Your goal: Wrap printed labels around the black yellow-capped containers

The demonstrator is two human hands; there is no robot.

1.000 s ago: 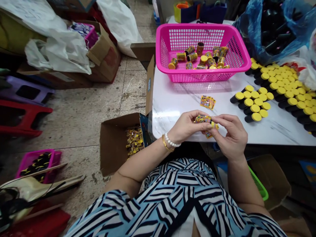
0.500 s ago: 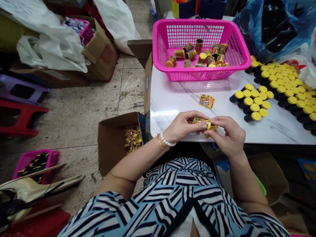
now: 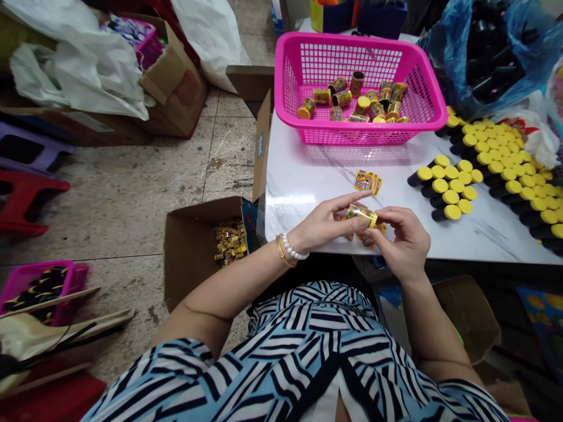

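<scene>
Both hands hold one small cylinder [image 3: 361, 215] with a colourful label and a yellow cap, just above the table's near edge. My left hand [image 3: 328, 220] grips its labelled side, thumb below and index finger stretched out above. Round the yellow end, the thumb and fingertips of my right hand [image 3: 402, 239] are closed. Under the hands lie some printed labels [image 3: 366, 240], partly covered. A small fanned stack of similar labels [image 3: 368, 181] rests just beyond them on the white table [image 3: 303, 170].
A pink basket [image 3: 360, 136] with several labelled cylinders stands at the back. Rows of black cylinders with yellow caps [image 3: 451, 187] lie at the right, before a blue plastic bag [image 3: 455, 88]. Left of the table, an open cardboard box [image 3: 197, 234] holds many small labelled pieces.
My left index finger has lifted and straightened away from the cylinder, leaving more of its label visible. The cylinder stays between both hands. The view has shifted slightly.
</scene>
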